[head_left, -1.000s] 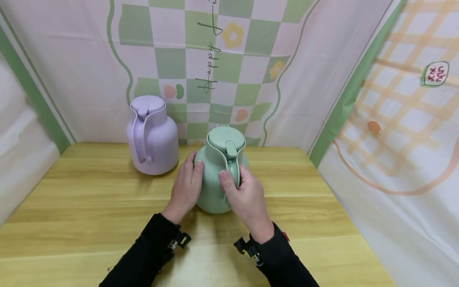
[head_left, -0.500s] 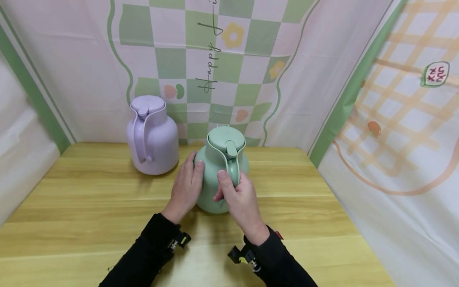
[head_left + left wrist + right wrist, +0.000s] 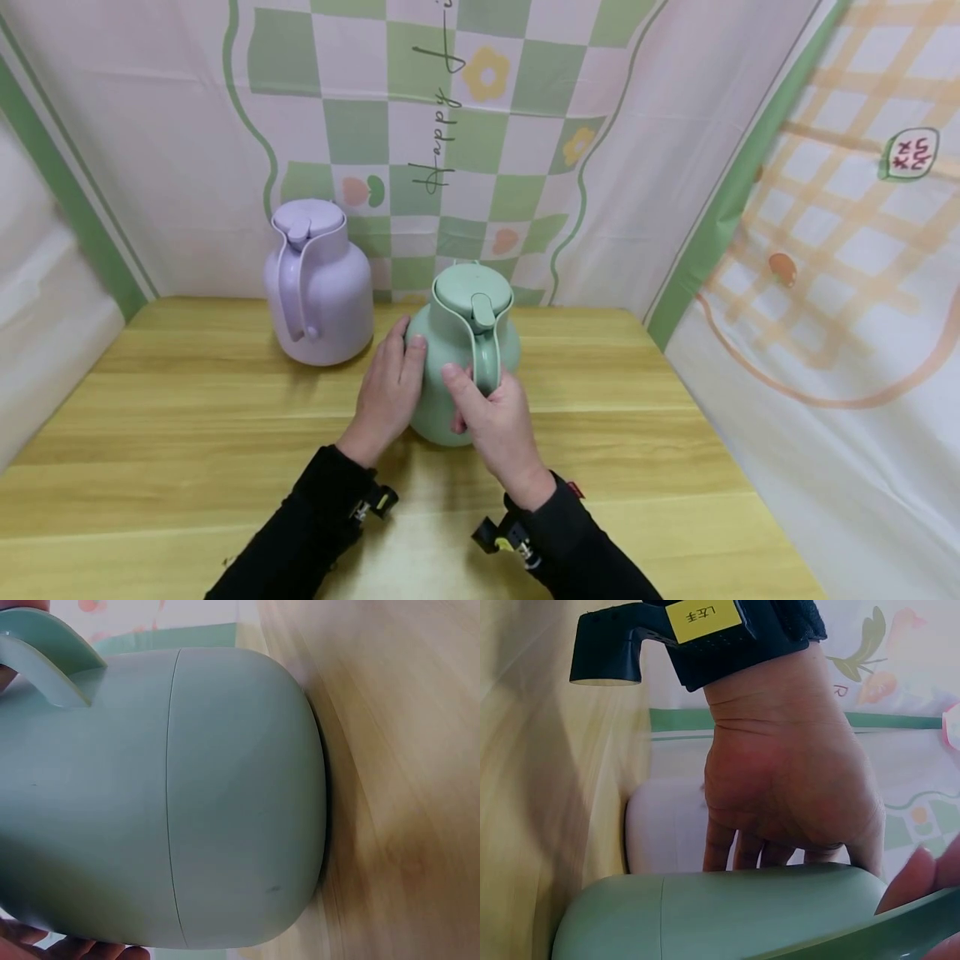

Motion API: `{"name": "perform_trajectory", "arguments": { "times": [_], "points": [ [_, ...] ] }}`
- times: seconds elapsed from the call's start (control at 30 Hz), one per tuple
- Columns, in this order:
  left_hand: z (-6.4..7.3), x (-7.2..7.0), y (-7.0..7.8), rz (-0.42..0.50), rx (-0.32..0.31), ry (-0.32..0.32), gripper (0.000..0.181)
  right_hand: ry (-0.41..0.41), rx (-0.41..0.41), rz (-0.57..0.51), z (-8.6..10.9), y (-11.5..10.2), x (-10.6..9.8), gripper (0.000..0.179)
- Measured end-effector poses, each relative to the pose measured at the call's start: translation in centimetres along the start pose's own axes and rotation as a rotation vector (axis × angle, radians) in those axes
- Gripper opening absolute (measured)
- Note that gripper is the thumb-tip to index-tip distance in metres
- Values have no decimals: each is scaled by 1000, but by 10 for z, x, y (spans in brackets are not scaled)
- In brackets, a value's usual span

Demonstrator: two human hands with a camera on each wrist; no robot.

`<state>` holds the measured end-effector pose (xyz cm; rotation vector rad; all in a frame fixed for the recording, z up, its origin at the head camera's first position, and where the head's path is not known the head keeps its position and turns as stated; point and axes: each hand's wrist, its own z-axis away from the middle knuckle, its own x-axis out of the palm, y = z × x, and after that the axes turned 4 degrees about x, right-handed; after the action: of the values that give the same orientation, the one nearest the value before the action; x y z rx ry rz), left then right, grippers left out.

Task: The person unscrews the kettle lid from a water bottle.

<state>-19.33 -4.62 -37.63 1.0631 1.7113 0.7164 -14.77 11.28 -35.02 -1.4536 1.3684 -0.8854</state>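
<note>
A mint-green thermos jug (image 3: 447, 346) stands on the wooden table in the head view, its lid and lever on top and its handle toward me. My right hand (image 3: 501, 427) grips the handle near its lower part, thumb on the left side. My left hand (image 3: 388, 392) rests against the jug's left side with fairly straight fingers. The right wrist view shows this left hand (image 3: 791, 772) touching the jug body (image 3: 727, 915), its fingertips hidden behind it. In the left wrist view the jug's lower body (image 3: 240, 795) shows a thin seam, its base at the tabletop.
A lilac thermos jug (image 3: 337, 292) of the same shape stands at the back left, its handle also facing forward. Behind the table (image 3: 637, 500) hangs a checked curtain (image 3: 525, 67), with more printed cloth at both sides.
My right hand has slid down the handle, its thumb shifting left and lower and its fingers curling round from behind. The left hand and both jugs have stayed in place.
</note>
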Motion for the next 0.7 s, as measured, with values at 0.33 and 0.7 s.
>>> {"name": "perform_trajectory", "arguments": {
  "times": [0.33,0.7],
  "points": [
    [-3,-4,1,-30,21,-13,70,-3,-16,-25,0,1,2,42],
    [-18,-24,13,-30,131,-16,68,3,-30,-21,-1,2,3,43]
  ]
}}
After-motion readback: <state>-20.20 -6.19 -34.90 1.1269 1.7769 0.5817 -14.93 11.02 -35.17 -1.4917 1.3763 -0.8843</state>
